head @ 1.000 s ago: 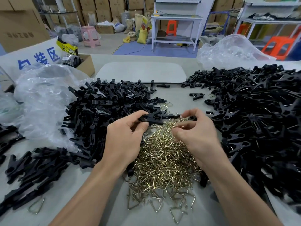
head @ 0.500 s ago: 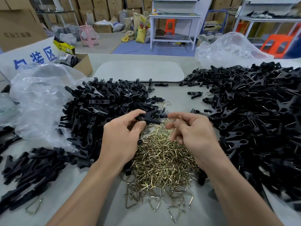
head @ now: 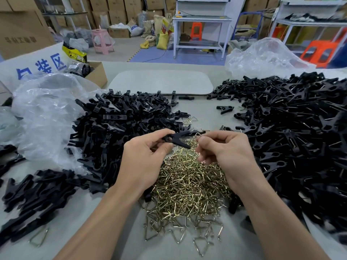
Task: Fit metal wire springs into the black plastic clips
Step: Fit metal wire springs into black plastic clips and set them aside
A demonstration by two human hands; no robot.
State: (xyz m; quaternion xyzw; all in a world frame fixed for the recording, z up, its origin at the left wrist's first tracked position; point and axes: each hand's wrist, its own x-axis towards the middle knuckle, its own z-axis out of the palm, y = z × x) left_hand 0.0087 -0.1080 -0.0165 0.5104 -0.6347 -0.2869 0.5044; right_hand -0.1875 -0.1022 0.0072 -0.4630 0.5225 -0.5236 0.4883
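Drawn together since a moment ago: right grip point(head: 225, 149) pinching a wire spring point(head: 197, 135), left grip point(head: 146, 158) pinching black plastic clip point(head: 176, 139), above spring pile point(head: 187, 181). Likely light, stiff, slippery wire; best held by its bend.
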